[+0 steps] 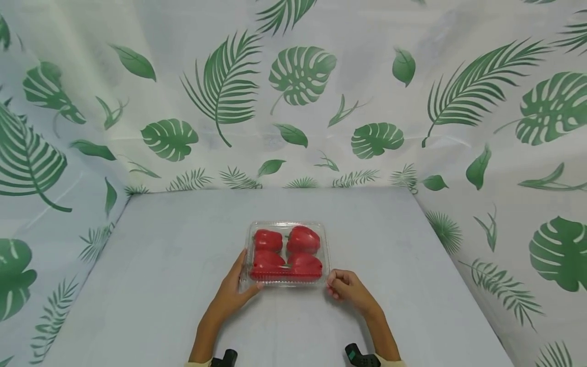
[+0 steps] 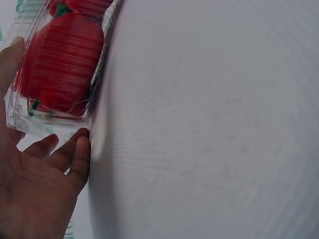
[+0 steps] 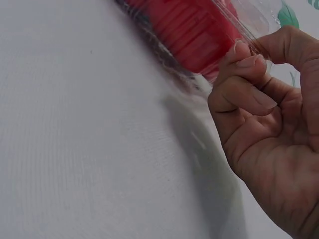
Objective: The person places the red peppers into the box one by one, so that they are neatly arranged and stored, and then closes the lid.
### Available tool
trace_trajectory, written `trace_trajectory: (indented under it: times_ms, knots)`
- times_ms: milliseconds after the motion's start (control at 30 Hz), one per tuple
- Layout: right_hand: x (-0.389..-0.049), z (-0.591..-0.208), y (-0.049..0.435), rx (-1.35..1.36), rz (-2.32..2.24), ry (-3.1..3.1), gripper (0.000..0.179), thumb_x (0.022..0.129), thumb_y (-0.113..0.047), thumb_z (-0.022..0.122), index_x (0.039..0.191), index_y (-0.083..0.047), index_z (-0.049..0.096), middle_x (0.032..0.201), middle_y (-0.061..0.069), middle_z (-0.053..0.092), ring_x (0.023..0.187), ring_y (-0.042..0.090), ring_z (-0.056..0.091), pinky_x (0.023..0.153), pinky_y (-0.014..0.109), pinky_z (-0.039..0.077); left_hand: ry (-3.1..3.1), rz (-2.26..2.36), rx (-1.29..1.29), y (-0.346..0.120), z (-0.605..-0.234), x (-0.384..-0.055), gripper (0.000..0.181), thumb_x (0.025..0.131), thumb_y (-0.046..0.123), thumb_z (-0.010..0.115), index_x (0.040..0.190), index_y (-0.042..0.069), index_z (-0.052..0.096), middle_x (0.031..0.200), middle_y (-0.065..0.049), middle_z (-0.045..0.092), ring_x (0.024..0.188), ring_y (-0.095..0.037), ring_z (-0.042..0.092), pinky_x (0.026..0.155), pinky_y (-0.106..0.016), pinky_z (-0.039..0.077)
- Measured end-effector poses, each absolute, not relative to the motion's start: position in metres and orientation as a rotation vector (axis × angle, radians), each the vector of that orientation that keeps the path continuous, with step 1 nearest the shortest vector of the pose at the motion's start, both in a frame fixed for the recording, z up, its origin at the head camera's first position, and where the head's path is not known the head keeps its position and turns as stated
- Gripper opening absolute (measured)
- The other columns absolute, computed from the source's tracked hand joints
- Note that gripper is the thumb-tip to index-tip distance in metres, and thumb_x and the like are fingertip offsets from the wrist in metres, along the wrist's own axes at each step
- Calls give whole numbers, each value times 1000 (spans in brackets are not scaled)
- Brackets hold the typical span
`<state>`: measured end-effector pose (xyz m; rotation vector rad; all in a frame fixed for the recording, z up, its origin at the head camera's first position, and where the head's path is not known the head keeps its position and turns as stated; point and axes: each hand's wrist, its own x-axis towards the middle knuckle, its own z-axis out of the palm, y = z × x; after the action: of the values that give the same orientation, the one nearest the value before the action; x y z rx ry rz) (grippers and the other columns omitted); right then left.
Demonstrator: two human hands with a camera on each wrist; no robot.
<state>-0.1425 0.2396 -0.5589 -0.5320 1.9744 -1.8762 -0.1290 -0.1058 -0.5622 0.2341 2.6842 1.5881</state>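
A clear plastic clamshell box (image 1: 286,281) lies on the white table, its lid over several red bell peppers (image 1: 303,239). Green stems show on some peppers in the left wrist view. My left hand (image 1: 233,290) holds the box at its front left corner, thumb along the front and fingers by the left side. At the front right corner, my right hand (image 1: 348,289) pinches the plastic edge between thumb and forefinger, the other fingers curled in, as the right wrist view (image 3: 264,114) shows. Whether the lid is latched there cannot be told.
The white tabletop (image 1: 183,229) stretches around the box. Leaf-printed sheets (image 1: 348,61) hang behind the table and along both sides. A dark wrist device (image 1: 362,357) sits at each forearm near the bottom of the head view.
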Motion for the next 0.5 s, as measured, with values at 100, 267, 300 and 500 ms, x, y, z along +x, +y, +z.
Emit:
trace_trajectory:
  times_ms: [100, 267, 300, 500]
  knots:
    - [-143, -557, 239, -502, -1881, 1956, 26, 100, -3, 43, 90, 20, 49, 73, -5, 59, 60, 0, 50, 46, 17, 37, 2692, 1582, 264, -109, -562, -129, 91, 88, 42, 67, 158, 17, 14, 161, -11, 26, 146, -37, 28, 112, -60, 32]
    - [-141, -556, 239, -361, -1886, 1872, 26, 102, -11, 45, 90, 11, 55, 76, -6, 62, 65, 2, 55, 55, 16, 46, 2673, 1675, 334, -114, -563, -129, 66, 100, 27, 53, 157, 18, 21, 154, -15, 38, 141, -36, 38, 111, -54, 39]
    - [-140, -556, 239, -334, -1891, 1856, 25, 102, -12, 46, 89, 7, 57, 77, -6, 62, 66, 3, 55, 56, 16, 47, 2675, 1698, 342, -115, -563, -128, 60, 102, 25, 50, 156, 19, 24, 150, -15, 43, 138, -35, 43, 109, -53, 42]
    - [-137, -556, 237, -268, -1907, 1835, 24, 103, -18, 47, 88, -4, 59, 79, -5, 62, 69, 3, 56, 59, 16, 48, 2607, 1831, 293, -116, -553, -121, 47, 104, 19, 46, 151, 17, 38, 107, -8, 59, 96, -21, 62, 86, -28, 55]
